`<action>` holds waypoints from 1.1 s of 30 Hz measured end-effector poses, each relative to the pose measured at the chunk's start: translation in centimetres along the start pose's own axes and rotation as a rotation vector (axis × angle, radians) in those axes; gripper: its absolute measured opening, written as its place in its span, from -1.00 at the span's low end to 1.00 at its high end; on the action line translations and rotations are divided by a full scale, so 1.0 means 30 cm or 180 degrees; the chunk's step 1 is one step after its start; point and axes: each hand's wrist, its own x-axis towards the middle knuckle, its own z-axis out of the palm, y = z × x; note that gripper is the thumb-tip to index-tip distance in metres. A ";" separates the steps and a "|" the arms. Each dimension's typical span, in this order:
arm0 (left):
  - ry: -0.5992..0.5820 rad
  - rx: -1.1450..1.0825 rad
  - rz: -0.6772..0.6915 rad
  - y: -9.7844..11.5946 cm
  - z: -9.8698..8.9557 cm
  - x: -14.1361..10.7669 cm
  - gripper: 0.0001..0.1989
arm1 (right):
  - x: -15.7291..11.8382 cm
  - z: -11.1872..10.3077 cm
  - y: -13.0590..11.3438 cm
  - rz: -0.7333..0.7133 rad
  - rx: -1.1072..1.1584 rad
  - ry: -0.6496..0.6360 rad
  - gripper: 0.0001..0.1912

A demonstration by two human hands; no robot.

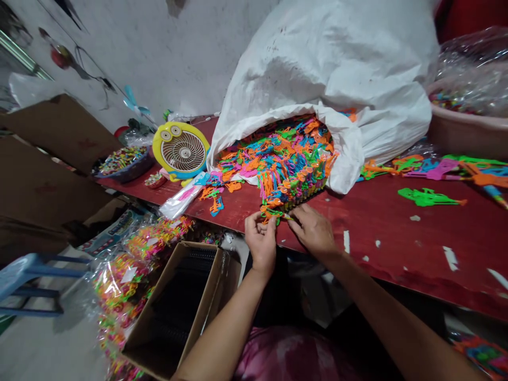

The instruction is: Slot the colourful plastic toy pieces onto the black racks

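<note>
Orange plastic pieces [273, 215] sit pinched between the fingertips of both hands, at the near edge of the red table [397, 254]. Left hand [260, 244] and right hand [313, 231]: close together, fingers meeting on the pieces.

Below the left forearm: one cardboard box [174, 312], open, holding black ribbed items. Beside it, on the left: clear bags [119, 286] packed with multicoloured pieces. Farther left: one blue stool [35, 275].

On the table, just ahead of your hands: a dense heap of neon toys [278, 159], spilling from the mouth of a white sack [317, 63]. To its right: one loose green toy [428, 197], with more neon toys lying beyond the sack's edge. Left of the sack: one yellow fan [182, 151] and a purple basket [121, 168] of colourful pieces. Far right: a pink tub [464, 135] under clear plastic.
</note>
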 end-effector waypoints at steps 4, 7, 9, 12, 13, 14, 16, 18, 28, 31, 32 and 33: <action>0.0095 -0.0349 -0.0391 0.026 -0.038 -0.069 -0.53 | -0.011 0.035 -0.012 0.0065 0.0325 0.0160 -0.85; -0.0166 -0.0165 -0.0373 0.025 -0.037 -0.084 -0.66 | -0.012 0.064 -0.045 0.0050 0.0582 0.0183 -0.87; -0.0122 0.0005 -0.0177 0.020 -0.028 -0.065 -0.69 | -0.012 0.080 -0.069 0.0020 0.0704 0.0115 -0.87; -0.0052 0.0319 0.0038 0.013 -0.020 -0.016 -0.75 | -0.008 0.088 -0.086 0.0017 0.0687 -0.0001 -0.84; -0.0068 0.0399 0.0093 0.011 -0.021 0.000 -0.77 | -0.006 0.085 -0.083 -0.0022 0.0647 -0.0066 -0.84; -0.0088 0.0456 0.0142 0.011 -0.024 0.014 -0.78 | -0.003 0.078 -0.075 -0.0092 0.0614 -0.0131 -0.85; -0.0091 0.0488 0.0227 0.011 -0.035 0.036 -0.79 | 0.004 0.054 -0.048 -0.0248 0.0542 -0.0199 -0.80; -0.0046 0.0424 0.0270 0.010 -0.044 0.049 -0.78 | 0.012 0.022 -0.014 -0.0255 0.0351 -0.0161 -0.73; 0.0028 0.0052 0.0019 -0.026 -0.007 0.056 -0.76 | 0.048 -0.058 0.027 0.0294 -0.1011 -0.0402 -0.69; 0.0109 -0.0066 -0.0044 -0.040 0.004 0.059 -0.74 | 0.043 -0.047 0.025 0.0152 -0.1296 -0.0569 -0.65; 0.0137 -0.0074 -0.0052 -0.042 0.007 0.061 -0.74 | 0.040 -0.043 0.025 0.0107 -0.1381 -0.0582 -0.64; 0.0150 -0.0044 -0.0049 -0.043 0.010 0.064 -0.75 | 0.038 -0.040 0.026 0.0071 -0.1451 -0.0590 -0.63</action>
